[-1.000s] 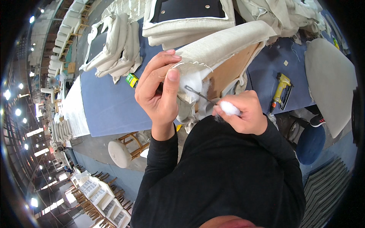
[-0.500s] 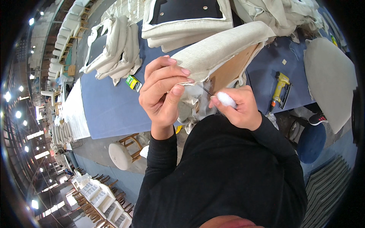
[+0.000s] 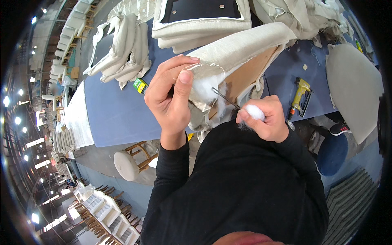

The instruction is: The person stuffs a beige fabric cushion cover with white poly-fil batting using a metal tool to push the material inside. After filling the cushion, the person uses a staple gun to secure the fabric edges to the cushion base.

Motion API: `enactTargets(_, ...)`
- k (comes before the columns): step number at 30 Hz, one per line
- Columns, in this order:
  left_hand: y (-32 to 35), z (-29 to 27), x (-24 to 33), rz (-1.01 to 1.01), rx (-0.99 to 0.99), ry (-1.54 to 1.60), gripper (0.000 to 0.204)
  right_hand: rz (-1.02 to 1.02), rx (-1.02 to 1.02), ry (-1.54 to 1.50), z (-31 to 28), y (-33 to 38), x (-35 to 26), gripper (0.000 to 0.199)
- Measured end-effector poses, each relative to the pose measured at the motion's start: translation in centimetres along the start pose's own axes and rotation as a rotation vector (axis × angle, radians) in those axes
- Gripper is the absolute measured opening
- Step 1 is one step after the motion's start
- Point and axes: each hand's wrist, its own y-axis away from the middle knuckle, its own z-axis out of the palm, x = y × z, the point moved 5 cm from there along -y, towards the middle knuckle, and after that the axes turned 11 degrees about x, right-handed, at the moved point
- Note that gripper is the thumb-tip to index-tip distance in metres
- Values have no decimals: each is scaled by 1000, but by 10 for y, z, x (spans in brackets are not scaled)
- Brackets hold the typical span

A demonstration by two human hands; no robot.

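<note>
- Right hand is closed round a wad of white stuffing plus a thin dark metal tool, tip aimed into the cushion corner.
- Left hand pinches the beige cover edge of the seat cushion open, just over the blue table.
- Looks like corner-stuffing; next push probably needs that flap held wide.
- Further off: 1 yellow staple gun.

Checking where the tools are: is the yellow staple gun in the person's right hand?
No: the yellow staple gun lies on the blue table, while the right hand holds white stuffing and a thin metal tool.
</note>
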Motion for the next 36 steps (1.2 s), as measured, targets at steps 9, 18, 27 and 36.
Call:
enactTargets(9,0,2,-2,170,-63,24,16,14,54,0,15,-8,-2,23)
enactTargets(18,6,1,2,279,-222,95,16,72,89,53,8,-4,-7,13)
enactTargets(27,34,19,-8,-346,-538,123,101,57,-49,163,-45,21,-35,9)
enactTargets(36,51,36,3,-247,-605,83,109,139,-52,11,-65,38,-49,9)
